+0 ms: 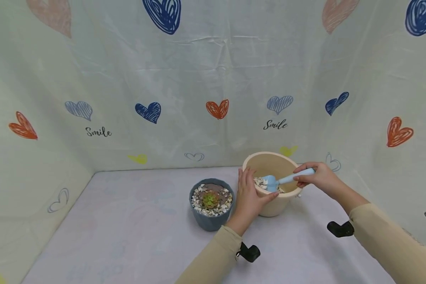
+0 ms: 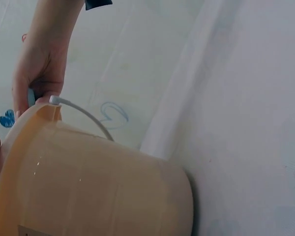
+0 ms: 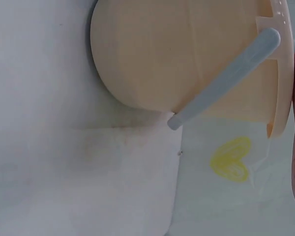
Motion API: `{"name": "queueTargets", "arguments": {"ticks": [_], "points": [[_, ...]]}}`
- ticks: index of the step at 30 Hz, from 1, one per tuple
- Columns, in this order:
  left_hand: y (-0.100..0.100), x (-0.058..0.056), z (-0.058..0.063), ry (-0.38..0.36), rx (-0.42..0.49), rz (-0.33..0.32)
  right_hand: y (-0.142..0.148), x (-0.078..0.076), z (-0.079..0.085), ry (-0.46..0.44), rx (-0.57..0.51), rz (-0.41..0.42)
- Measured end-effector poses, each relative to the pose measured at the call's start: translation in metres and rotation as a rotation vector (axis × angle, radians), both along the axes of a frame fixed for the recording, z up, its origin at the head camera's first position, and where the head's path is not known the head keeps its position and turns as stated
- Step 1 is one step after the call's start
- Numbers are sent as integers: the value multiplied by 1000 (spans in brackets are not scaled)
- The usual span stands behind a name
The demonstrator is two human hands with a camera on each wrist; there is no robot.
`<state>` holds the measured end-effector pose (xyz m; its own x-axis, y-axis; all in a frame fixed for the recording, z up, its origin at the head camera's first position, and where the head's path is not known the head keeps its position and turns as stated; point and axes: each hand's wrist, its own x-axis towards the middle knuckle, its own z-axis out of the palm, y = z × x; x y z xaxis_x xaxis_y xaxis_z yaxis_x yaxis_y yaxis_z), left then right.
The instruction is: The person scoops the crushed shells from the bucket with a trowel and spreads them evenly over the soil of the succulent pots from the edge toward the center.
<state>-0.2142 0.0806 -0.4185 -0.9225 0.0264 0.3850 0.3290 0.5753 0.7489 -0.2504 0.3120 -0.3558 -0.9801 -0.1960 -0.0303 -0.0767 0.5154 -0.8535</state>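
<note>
A cream plastic bucket [image 1: 273, 205] stands on the table, seen from its side in both wrist views. My left hand [image 1: 249, 197] holds it at the near left rim, fingers along the side and thumb over the front edge. Between fingers and thumb, my right hand [image 1: 317, 176] grips the handle of a light blue hand trowel [image 1: 271, 182]. The trowel's blade is inside the bucket and carries white pebbles [image 1: 260, 182]. The bucket wall hides much of the inside. In the left wrist view, the right hand [image 2: 42, 73] is just beyond the rim.
Left of the bucket, close to my left hand, stands a blue-grey pot [image 1: 208, 223] with a green succulent [image 1: 210, 200] ringed by white pebbles. The bucket's pale handle [image 3: 226, 78] hangs down its side. Behind the table [image 1: 135, 225] rises a heart-printed curtain [image 1: 184, 71].
</note>
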Motion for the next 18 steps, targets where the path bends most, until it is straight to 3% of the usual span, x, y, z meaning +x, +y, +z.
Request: {"name": "queueTargets", "arguments": {"ticks": [10,18], "points": [[-6,9,6,-13,-16,-4,-2,12,-3,13,-81,-43],[-15,17,22,29,-12,-38,-4,23,-6,28,-147,-77]]}}
